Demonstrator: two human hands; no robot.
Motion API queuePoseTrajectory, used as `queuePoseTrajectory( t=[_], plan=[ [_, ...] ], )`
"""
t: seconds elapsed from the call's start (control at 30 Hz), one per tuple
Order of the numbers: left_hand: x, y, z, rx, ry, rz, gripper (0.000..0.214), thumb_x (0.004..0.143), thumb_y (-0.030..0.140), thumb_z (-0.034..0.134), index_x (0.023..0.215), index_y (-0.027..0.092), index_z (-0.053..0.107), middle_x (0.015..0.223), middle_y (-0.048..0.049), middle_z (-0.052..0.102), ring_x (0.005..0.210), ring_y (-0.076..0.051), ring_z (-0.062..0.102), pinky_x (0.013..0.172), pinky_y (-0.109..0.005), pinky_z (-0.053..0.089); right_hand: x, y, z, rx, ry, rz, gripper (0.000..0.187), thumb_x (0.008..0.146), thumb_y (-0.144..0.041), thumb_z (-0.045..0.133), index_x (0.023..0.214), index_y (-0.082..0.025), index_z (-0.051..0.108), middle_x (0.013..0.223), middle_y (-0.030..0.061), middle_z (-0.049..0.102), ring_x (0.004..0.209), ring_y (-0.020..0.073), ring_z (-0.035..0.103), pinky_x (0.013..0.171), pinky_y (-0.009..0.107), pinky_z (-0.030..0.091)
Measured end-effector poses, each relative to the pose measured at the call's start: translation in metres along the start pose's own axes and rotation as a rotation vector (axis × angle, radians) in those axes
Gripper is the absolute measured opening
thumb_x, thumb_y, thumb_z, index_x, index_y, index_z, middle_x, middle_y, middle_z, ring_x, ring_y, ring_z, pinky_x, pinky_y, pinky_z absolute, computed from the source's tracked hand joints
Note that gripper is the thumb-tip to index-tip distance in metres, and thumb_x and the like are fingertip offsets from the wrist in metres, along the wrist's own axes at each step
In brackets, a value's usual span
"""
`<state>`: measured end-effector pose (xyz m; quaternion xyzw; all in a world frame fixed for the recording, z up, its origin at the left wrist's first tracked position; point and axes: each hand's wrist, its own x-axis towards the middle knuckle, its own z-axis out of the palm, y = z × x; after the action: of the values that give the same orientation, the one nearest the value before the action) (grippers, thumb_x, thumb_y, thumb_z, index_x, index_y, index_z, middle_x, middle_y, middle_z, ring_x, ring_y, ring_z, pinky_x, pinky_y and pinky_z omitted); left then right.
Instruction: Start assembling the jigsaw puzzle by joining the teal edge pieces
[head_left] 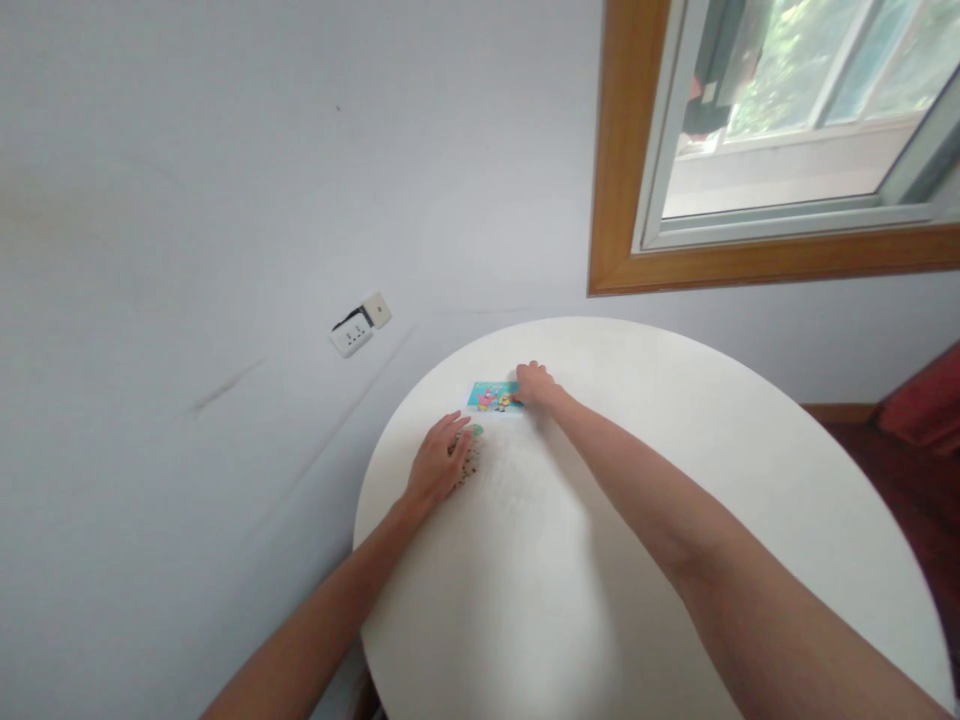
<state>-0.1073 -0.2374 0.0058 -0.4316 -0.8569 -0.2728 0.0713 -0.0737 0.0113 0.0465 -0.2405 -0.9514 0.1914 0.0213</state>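
Note:
A small flat box (493,396) with a blue cartoon picture on top lies toward the far side of the white round table (660,400). My right hand (535,384) is at the box's right end, with the fingers bent round it. Just nearer to me, my left hand (439,456) lies low over the table with its fingers stretched out and a little apart. Partly under those fingers is a light thing with dark specks (471,462), and a small green patch (477,430) shows at its far end. Its kind is too small to make out.
A pale wall (225,200) with a power socket (352,334) runs along the left and back of the table. A wood-framed window (630,262) is at the upper right. Red cloth (926,400) hangs near the right edge.

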Motion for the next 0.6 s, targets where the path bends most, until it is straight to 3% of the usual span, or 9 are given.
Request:
queuePoseTrajectory(
  t=[0.13, 0.23, 0.33, 0.43, 0.53, 0.6],
  plan=[
    [0.012, -0.003, -0.008, -0.064, 0.157, -0.016, 0.042, 0.097, 0.040, 0.040, 0.117, 0.015, 0.066, 0.127, -0.0108, 0.064, 0.123, -0.024, 0.055, 0.113, -0.043, 0.038, 0.013, -0.003, -0.004, 0.028, -0.065, -0.004, 0.049, 0.068, -0.022, 0.080, 0.113, -0.009, 0.067, 0.115, 0.0220, 0.069, 0.105, 0.0315, 0.065, 0.085, 0.035, 0.052],
    [0.030, -0.002, -0.017, -0.087, 0.227, -0.048, 0.036, 0.091, 0.034, 0.048, 0.115, 0.015, 0.066, 0.121, -0.0114, 0.066, 0.116, -0.025, 0.059, 0.108, -0.043, 0.043, 0.010, 0.007, -0.010, 0.088, -0.027, -0.043, 0.029, 0.074, -0.019, 0.072, 0.101, -0.009, 0.070, 0.107, 0.0191, 0.072, 0.100, 0.0276, 0.067, 0.081, 0.030, 0.051],
    [0.051, 0.007, -0.024, -0.169, 0.245, -0.116, 0.044, 0.087, 0.035, 0.054, 0.124, 0.011, 0.061, 0.124, -0.0137, 0.065, 0.110, -0.025, 0.062, 0.099, -0.040, 0.048, -0.007, 0.027, -0.025, 0.182, 0.015, -0.125, 0.016, 0.081, -0.020, 0.063, 0.092, -0.011, 0.070, 0.092, 0.0108, 0.074, 0.087, 0.0202, 0.067, 0.074, 0.024, 0.049],
    [0.067, 0.029, -0.021, -0.308, 0.105, -0.205, 0.050, 0.082, 0.042, 0.063, 0.120, 0.010, 0.065, 0.113, -0.0130, 0.070, 0.096, -0.025, 0.066, 0.083, -0.035, 0.051, -0.040, 0.053, -0.045, 0.273, 0.028, -0.194, 0.015, 0.083, -0.025, 0.061, 0.087, -0.012, 0.068, 0.079, 0.0041, 0.072, 0.076, 0.0158, 0.066, 0.067, 0.021, 0.049],
    [0.069, 0.063, -0.007, -0.380, -0.043, -0.160, 0.040, 0.082, 0.049, 0.061, 0.091, 0.012, 0.074, 0.080, -0.0055, 0.073, 0.075, -0.022, 0.066, 0.064, -0.028, 0.048, -0.080, 0.083, -0.060, 0.455, 0.014, -0.240, 0.018, 0.079, -0.032, 0.064, 0.079, -0.014, 0.065, 0.071, 0.0018, 0.069, 0.070, 0.0156, 0.064, 0.063, 0.023, 0.049],
    [0.063, 0.087, 0.005, -0.410, -0.104, -0.123, 0.040, 0.083, 0.050, 0.059, 0.081, 0.013, 0.074, 0.068, -0.0025, 0.070, 0.070, -0.021, 0.064, 0.059, -0.026, 0.045, -0.106, 0.107, -0.066, 0.590, 0.010, -0.224, 0.023, 0.076, -0.038, 0.067, 0.074, -0.015, 0.063, 0.068, 0.0018, 0.067, 0.066, 0.0158, 0.061, 0.060, 0.024, 0.048]
  ],
)
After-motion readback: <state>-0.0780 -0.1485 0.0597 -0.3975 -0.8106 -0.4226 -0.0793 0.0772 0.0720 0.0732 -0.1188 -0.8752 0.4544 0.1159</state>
